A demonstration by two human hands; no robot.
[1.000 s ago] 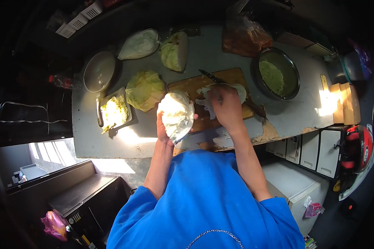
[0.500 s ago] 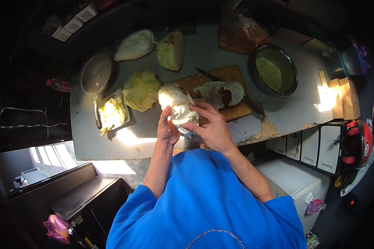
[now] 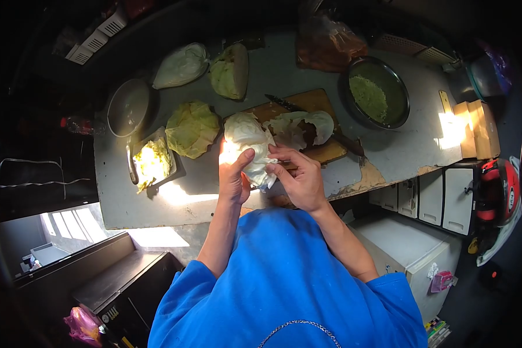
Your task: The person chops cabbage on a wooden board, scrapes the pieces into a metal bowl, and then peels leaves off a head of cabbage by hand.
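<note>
A pale, partly peeled cabbage (image 3: 245, 134) is held over the table's front part, brightly sunlit on its left side. My left hand (image 3: 234, 177) cups it from the left and below, thumb up along its side. At its right edge, my right hand (image 3: 304, 181) pinches a cabbage leaf (image 3: 264, 174) between thumb and fingers. Just behind lies a wooden cutting board (image 3: 321, 105) bearing loose pale leaves (image 3: 323, 123). A knife (image 3: 350, 145) lies across the board, partly covered by those leaves.
Left of the board are outer cabbage leaves (image 3: 192, 131), a tray of yellowish scraps (image 3: 152, 163) and a pan (image 3: 127, 110). Behind are a cut cabbage (image 3: 229, 72) and a white bag (image 3: 181, 65). A metal bowl (image 3: 406, 100) with shredded cabbage (image 3: 368, 95) stands right.
My right fingers have shifted from the cabbage's front surface to its right edge, closing on a leaf there. My left thumb has moved slightly right. The view has shifted a little.
</note>
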